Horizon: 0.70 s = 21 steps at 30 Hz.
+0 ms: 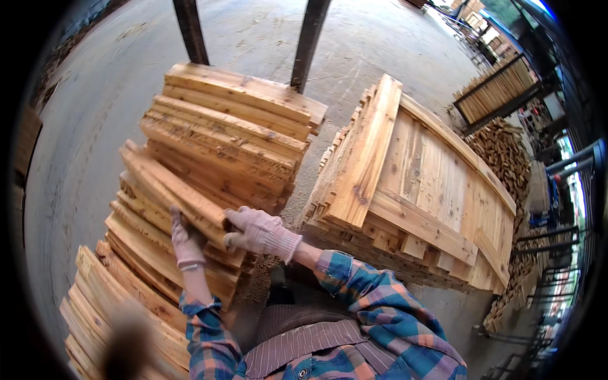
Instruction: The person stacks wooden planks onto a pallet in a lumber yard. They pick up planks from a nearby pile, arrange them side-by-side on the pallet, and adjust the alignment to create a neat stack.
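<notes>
At 9 o'clock of frame, top slat (174, 193) of rough slat stack (215, 145) being lifted. Left hand (185, 244) curled under near end; right hand (259, 231) clamped over end edge. Step judged: pick-up. Next move judged: raise clear, swing toward nailed panel pile (430, 190) at 3 o'clock.

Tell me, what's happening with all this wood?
A person in knit gloves and a plaid shirt is taking hold of a rough wooden slat on top of a loose pile of slats. The right hand grips the slat's near end; the left hand rests against its side. To the right sits a stack of assembled board panels on the concrete floor.
</notes>
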Available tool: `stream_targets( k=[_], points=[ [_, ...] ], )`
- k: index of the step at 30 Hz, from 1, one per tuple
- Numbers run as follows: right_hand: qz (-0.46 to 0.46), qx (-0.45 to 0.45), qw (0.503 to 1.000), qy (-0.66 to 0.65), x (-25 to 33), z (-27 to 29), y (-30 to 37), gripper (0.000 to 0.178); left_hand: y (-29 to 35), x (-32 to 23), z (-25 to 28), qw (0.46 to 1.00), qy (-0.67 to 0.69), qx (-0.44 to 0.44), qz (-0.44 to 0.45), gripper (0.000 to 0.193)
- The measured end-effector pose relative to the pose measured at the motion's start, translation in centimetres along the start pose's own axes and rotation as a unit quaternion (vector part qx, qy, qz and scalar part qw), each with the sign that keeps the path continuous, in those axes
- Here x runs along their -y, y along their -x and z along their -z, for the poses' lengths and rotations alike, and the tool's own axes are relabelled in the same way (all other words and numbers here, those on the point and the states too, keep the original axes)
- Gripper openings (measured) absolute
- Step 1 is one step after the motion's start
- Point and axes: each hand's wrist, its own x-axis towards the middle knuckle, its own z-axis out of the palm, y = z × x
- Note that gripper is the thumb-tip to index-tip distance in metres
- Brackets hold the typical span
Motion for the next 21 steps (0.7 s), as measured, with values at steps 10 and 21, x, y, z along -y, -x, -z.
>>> stream_targets(
  k=[10, 21],
  points=[
    [-0.010, -0.076, 0.988, 0.134, 6.0, -1.6, -5.3, 0.045, 1.5, -2.8, 0.2, 0.978, -0.133, -0.064, -0.151, 0.073],
    [-0.044, 0.018, 0.897, -0.439, -2.4, -5.8, -0.4, 0.077, 25.1, -7.6, -1.8, 0.874, 0.466, 0.050, 0.131, 0.065]
  ],
)
